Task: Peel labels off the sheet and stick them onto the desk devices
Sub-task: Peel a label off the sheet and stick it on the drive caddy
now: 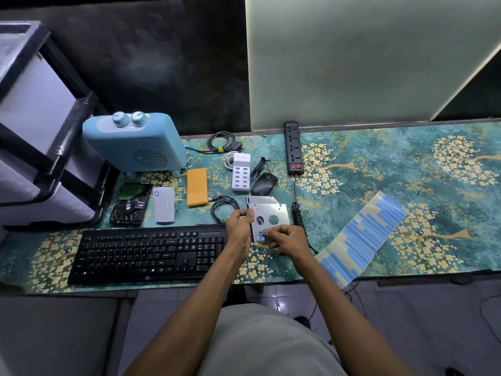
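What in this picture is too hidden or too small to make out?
Head view only:
- Blue label: mostly covered by the right hand; any writing is unreadable.
- Metal tray: left edge covered by the left hand.
- Label sheet: near end hangs past the desk edge.
- Keyboard lettering: too small.

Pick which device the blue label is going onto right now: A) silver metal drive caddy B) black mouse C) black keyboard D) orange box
A: the left hand steadies the silver metal drive caddy by its edge, while the right hand pinches a small blue label against the caddy's near end.
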### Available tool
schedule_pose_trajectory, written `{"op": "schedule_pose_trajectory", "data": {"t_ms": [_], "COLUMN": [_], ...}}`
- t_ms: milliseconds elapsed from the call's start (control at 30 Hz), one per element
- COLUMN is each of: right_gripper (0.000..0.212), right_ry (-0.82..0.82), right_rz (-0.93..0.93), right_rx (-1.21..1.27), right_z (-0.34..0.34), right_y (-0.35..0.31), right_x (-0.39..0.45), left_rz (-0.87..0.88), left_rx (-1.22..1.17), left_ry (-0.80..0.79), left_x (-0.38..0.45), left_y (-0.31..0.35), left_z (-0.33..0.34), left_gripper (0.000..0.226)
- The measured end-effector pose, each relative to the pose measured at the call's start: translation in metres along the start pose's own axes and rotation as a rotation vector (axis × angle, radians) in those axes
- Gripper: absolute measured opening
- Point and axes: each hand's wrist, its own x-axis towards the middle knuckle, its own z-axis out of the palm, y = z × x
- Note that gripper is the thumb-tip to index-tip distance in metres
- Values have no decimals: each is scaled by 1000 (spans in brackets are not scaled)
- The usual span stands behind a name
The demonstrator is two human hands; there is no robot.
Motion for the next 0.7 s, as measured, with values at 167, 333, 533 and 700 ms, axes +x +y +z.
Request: {"op": "schedule_pose_trajectory", "data": {"t_ms": [167,333,533,700], "right_gripper": [18,49,37,22], "right_ry": [21,76,44,-86], "right_rz": [-46,-22,148,344], "right_rx": [-66,-251,47,475], "right_z": [0,-5,-5,-1], "right_y": [-1,8,15,12], "right_x": [-2,2,-2,-8], "left_rz": [32,11,51,80], "left_rx": [79,35,66,56], "left_ry": [-9,1,-20,-28], "left_x": [0,3,0,0], "left_y": [-4,-3,-5,-6], "left_z": [0,-2,0,1], "left_gripper": [16,14,17,16]}}
